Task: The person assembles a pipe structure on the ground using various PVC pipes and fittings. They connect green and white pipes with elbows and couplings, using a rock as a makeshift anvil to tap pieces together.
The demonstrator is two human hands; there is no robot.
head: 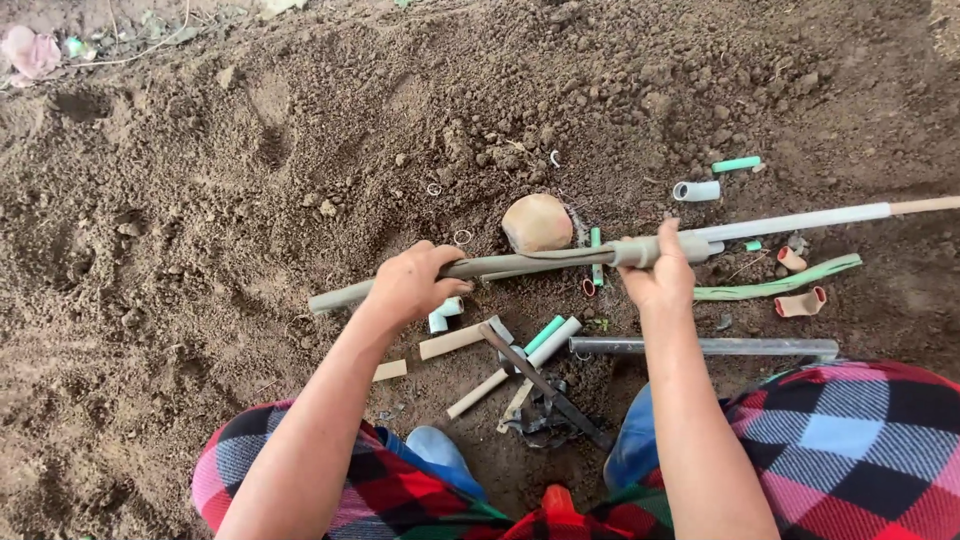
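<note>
We close both the left hand (pixel 410 283) and right hand (pixel 660 275) around the grey pipe (pixel 520 264), best kept level above the soil (pixel 200 200).

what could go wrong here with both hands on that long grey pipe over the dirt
1. The grey pipe spans loose soil; grit may get into its open left end.
2. The right hand grips at a joint; twisting could pull it apart.
3. Pipe offcuts and the cutter near the knees could be knelt on.

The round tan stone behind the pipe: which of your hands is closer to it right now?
Right, by a little. The right hand grips the grey pipe just right of the tan stone; the left hand grips the same pipe farther off to the stone's left.
</note>
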